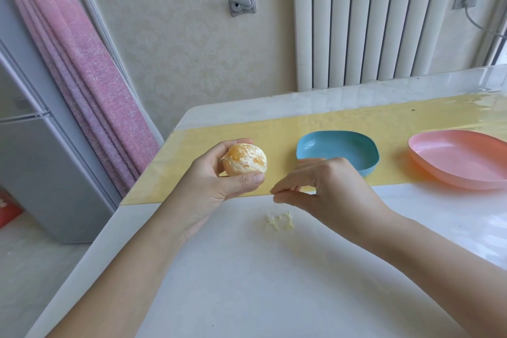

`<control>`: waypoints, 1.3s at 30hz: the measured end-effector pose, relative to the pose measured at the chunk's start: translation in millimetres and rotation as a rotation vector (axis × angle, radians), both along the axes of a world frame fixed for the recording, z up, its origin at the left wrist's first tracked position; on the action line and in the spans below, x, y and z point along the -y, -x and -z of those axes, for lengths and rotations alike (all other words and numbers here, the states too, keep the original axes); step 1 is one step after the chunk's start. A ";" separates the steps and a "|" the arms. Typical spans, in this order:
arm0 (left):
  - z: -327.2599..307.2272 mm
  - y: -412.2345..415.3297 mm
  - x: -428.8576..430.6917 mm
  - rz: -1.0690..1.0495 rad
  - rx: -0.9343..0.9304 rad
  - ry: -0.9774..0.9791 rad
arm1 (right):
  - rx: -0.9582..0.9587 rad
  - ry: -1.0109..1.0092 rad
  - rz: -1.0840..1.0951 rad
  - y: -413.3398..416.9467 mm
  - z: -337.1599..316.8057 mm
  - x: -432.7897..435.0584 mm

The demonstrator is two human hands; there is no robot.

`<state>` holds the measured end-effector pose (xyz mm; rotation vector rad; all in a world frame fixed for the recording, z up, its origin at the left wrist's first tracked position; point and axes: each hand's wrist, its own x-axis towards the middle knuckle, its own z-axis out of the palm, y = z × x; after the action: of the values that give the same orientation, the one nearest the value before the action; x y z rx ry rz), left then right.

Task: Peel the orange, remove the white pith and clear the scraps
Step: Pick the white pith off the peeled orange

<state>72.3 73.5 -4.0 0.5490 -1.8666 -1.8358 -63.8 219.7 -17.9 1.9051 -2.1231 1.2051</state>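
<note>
Your left hand [211,181] is cupping the peeled orange [244,159], thumb curled across its near side and fingers wrapping round the back. You are holding it in the air above the left part of the yellow mat [192,167], clear of the table [274,282]. Your right hand [329,186] is hovering just beside the fruit, over a small heap of pith scraps [279,221]. Its thumb and forefinger are pressing tip to tip, but whether a shred is sitting between them is too small to tell.

Rind is gone; ragged white pith is clinging in patches, with juicy flesh showing through. By the look of it, the fruit is going to feel light, soft and a little slick, and it may split or leak if squeezed. Keep cradling it broadly with your left hand, and take the pith by its loose, lifted edges rather than digging in.

Being near round, the orange is showing no clear long axis, and which end carried the stem cannot be made out. Its patchy face is turning up and toward your right hand. A blue dish [367,170] and a pink dish [466,162] are sitting on the mat to the right.
</note>
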 end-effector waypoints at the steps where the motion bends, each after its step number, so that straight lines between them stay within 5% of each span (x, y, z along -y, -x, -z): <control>1: 0.4 0.6 0.2 0.008 -0.006 -0.032 | -0.019 0.005 0.015 0.4 0.9 0.6; 13: -4.5 -0.1 -1.5 0.131 -0.097 -0.234 | -0.031 0.132 0.086 1.0 2.5 1.5; 27: -1.8 1.1 -12.4 0.006 0.082 0.172 | 0.003 0.365 0.009 0.3 0.7 1.1; 39: -1.9 6.3 -21.5 -0.096 0.033 0.242 | 0.011 0.488 0.052 -0.6 0.5 -0.3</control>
<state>66.0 94.9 -2.1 0.5745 -2.0107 -1.5217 -63.2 220.0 -18.4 1.6174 -1.6616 1.5451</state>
